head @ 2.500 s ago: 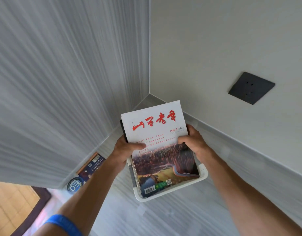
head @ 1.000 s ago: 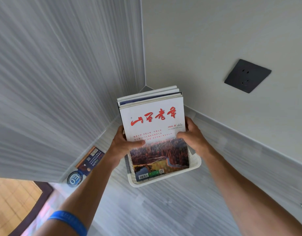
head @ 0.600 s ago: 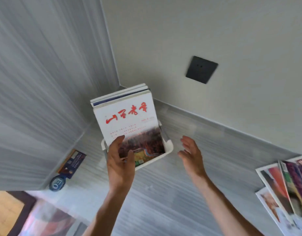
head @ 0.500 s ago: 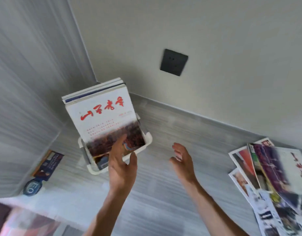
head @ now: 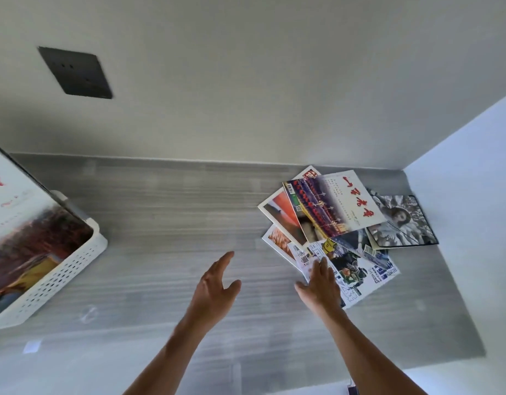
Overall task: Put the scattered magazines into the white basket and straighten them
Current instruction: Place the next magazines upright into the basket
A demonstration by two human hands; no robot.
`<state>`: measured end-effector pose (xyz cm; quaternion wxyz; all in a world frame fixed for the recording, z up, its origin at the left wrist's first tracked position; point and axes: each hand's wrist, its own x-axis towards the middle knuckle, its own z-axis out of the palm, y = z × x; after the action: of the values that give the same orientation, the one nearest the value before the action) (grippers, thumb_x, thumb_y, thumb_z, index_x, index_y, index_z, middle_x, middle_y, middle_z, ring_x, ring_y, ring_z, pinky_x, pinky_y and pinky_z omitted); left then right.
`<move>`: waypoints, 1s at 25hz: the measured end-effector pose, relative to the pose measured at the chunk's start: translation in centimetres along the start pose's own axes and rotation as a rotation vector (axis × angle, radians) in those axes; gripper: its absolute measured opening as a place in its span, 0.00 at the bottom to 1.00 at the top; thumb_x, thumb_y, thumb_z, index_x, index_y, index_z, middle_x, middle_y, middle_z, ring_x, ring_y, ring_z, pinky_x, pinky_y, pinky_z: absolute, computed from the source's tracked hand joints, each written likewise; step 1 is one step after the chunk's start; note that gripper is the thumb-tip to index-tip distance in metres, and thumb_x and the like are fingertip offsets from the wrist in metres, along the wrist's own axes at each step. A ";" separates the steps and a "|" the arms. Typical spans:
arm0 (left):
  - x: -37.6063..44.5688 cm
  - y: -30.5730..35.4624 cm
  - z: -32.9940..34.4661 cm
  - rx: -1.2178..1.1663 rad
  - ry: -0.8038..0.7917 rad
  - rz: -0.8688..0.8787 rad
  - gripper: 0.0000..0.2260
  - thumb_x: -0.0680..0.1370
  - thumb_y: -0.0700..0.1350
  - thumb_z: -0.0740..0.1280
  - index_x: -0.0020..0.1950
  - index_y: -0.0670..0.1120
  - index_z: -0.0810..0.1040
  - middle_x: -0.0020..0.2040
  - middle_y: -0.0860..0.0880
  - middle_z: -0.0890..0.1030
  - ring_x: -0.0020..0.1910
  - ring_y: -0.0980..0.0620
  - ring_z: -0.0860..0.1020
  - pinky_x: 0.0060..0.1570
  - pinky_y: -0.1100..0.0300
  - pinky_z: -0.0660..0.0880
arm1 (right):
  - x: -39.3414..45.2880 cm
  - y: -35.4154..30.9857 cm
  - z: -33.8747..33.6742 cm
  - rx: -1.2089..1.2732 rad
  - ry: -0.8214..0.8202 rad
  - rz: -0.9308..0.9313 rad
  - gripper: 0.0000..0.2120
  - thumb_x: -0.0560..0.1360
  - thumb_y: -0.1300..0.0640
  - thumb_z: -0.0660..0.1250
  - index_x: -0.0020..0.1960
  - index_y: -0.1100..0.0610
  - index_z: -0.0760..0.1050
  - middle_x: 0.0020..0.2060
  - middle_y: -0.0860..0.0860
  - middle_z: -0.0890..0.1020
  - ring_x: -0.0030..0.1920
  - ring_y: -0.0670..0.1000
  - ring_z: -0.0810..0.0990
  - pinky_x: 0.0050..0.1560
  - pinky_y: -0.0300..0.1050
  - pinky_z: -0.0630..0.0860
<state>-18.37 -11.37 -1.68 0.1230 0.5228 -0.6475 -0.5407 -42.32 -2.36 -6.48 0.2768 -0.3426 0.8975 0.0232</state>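
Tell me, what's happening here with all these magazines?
A person is tidying magazines into a white basket at the left, where some magazines already stand. Both hands are empty and open, reaching toward the scattered pile on the grey surface by the right wall. The right hand is over the nearest magazine at the pile's front edge; whether it touches is unclear. The left hand hovers beside it.

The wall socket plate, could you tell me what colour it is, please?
The socket plate is black or very dark grey, seen in the head view.
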 end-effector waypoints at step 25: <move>0.9 -7.3 0.1 0.794 0.052 -0.095 0.37 0.75 0.55 0.68 0.78 0.47 0.55 0.74 0.45 0.64 0.71 0.45 0.66 0.73 0.51 0.60 | -12.6 -5.8 10.6 -0.168 -0.403 -0.821 0.36 0.74 0.35 0.54 0.78 0.43 0.50 0.77 0.35 0.40 0.78 0.55 0.35 0.76 0.63 0.55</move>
<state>-14.85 -11.08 -8.14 -0.0972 0.5724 -0.7780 -0.2400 -25.84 3.24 -8.14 0.4030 -0.6794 0.6111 0.0506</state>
